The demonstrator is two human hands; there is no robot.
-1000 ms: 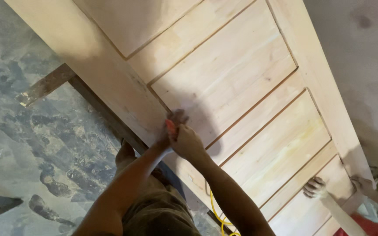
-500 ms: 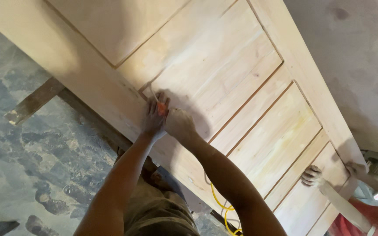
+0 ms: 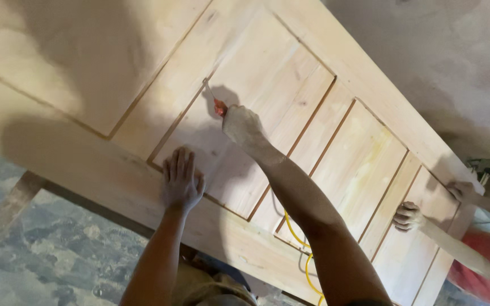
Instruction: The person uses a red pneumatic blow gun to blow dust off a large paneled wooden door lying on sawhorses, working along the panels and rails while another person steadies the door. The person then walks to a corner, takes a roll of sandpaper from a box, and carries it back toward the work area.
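Note:
A large pale wooden panelled door [image 3: 336, 141] lies flat across the view. My left hand [image 3: 181, 182] rests flat, fingers spread, on the door's near rail beside a groove. My right hand [image 3: 244, 126] is closed around a small tool with a red handle [image 3: 219, 106]; its thin metal tip touches the groove at the edge of a slatted panel.
Another person in a red garment [image 3: 483, 266] stands at the far right, with both hands [image 3: 408, 216] on the door's end. A yellow cord [image 3: 296, 238] hangs below the door. A wooden support [image 3: 15, 195] and rough grey floor [image 3: 46, 255] show at the lower left.
My right hand moved up the panel with the red-handled tool. My left hand separated from it and now lies flat on the door. The view shifted along the door.

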